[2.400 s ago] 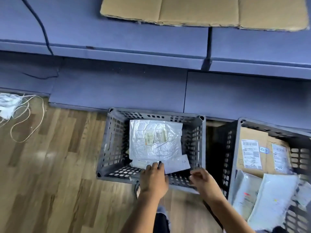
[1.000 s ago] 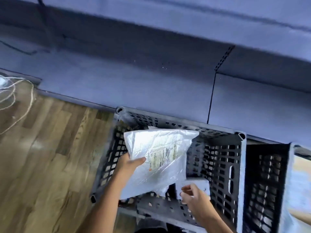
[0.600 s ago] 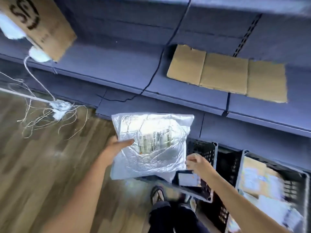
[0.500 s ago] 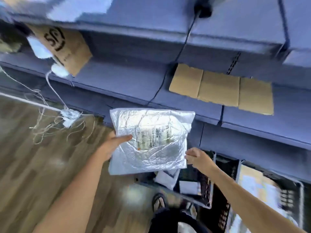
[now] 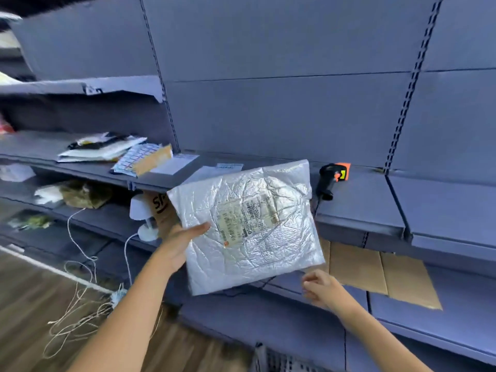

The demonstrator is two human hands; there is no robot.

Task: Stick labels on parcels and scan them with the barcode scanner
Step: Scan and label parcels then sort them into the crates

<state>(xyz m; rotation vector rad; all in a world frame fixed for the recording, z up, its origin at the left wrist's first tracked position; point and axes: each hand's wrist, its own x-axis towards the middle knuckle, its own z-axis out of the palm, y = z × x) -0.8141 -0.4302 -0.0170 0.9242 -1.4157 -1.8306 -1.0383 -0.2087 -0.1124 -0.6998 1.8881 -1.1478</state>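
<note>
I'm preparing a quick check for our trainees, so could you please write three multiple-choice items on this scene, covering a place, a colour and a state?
1. Where is the scanner? A) on the shelf, right of the parcel B) in a crate C) on the floor
2. What colour is the parcel? A) brown B) silver C) blue
3. Which hands hold the parcel? A) both B) right only C) left only

Answers: 1A, it lies on the shelf; 2B, its wrap is crinkled silver; 3C, the left hand grips its edge, while the right hand is below it, empty.
</note>
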